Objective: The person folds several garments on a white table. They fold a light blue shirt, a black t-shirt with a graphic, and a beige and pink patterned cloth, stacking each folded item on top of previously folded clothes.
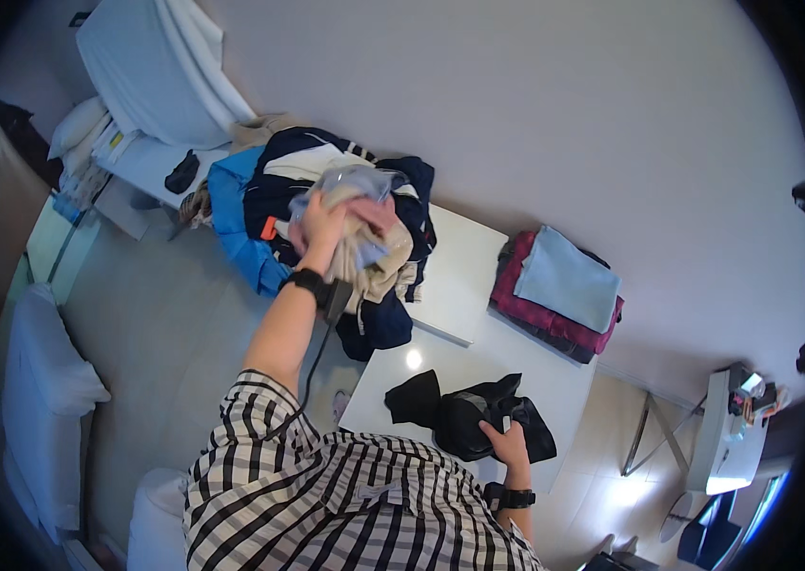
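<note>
My left hand (320, 225) is at the far heap of clothes, its fingers closed over a crumpled bundle of pastel cloth (366, 203) in pale blue, pink and cream. The bundle is slightly blurred. Beneath and around it lie navy garments with white parts (377, 328) and a bright blue garment (234, 235). Close to my body, my right hand (509, 442) grips a crumpled black garment (463, 425) that lies on the white table (388, 400). The thumb shows on top; some fingers are hidden in the dark cloth.
A folded stack with a light blue cloth (570, 278) over a dark red garment (509, 289) sits at the table's right. A white-covered chair (49, 400) stands left. Behind the heap, a white desk (149, 168) holds a small dark item (182, 171). A white cabinet (727, 442) is far right.
</note>
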`<state>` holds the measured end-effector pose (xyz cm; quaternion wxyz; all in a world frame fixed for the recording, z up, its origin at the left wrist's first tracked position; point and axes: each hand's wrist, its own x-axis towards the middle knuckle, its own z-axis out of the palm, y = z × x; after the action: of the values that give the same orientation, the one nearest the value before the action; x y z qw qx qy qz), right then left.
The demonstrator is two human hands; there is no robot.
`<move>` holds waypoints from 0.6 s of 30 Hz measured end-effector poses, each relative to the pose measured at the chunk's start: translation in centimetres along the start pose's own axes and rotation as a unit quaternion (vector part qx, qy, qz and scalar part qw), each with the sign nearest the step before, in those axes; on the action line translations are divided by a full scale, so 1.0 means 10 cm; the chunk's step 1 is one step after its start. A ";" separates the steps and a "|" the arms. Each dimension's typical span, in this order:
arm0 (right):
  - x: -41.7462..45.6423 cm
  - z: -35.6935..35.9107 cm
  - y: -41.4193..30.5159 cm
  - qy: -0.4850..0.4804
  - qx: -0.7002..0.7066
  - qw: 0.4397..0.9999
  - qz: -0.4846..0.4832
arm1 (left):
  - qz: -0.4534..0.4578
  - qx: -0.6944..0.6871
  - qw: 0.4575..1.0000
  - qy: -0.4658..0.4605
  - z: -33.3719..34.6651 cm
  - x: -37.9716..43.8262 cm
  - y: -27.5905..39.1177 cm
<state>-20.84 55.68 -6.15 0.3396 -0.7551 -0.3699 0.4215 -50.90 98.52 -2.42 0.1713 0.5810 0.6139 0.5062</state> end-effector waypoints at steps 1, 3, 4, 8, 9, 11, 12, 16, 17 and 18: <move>0.02 0.01 -0.01 -0.003 0.000 1.000 0.002 | 0.038 -0.056 0.997 0.037 0.02 0.16 0.23; 0.05 0.01 0.00 -0.011 0.000 1.000 0.007 | 0.142 -0.077 0.979 0.122 0.04 0.44 0.52; 0.00 0.01 -0.21 -0.004 0.002 1.000 -0.020 | 0.128 -0.046 0.983 0.121 0.06 0.44 0.68; 0.06 0.08 -0.26 0.038 0.037 0.995 -0.087 | 0.041 0.161 0.980 -0.110 0.13 0.25 0.28; 0.08 0.09 -0.35 0.035 0.063 0.993 -0.094 | 0.047 0.244 0.935 -0.255 0.17 0.21 -0.14; 0.01 0.02 -0.30 0.073 0.116 0.988 -0.074 | 0.023 0.262 0.908 -0.327 0.12 -0.32 0.16; 0.06 -0.03 -0.22 0.049 0.135 0.988 -0.050 | 0.052 0.289 0.909 -0.295 0.24 -0.42 0.08; -0.01 -0.21 -0.71 -0.004 0.182 0.980 -0.076 | 0.239 0.159 0.921 -0.264 0.13 -1.18 0.93; -0.02 -0.22 -0.80 0.006 0.158 0.980 -0.124 | 0.271 -0.014 0.909 -0.317 0.13 -1.38 1.04; -0.05 -0.25 -0.93 -0.009 0.109 0.977 -0.183 | 0.265 -0.113 0.836 -0.466 0.12 -1.56 1.16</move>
<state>-21.40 59.37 2.78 0.4881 -0.6290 -0.4569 0.3966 -39.54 83.03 0.70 0.3609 0.8654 0.2223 0.2673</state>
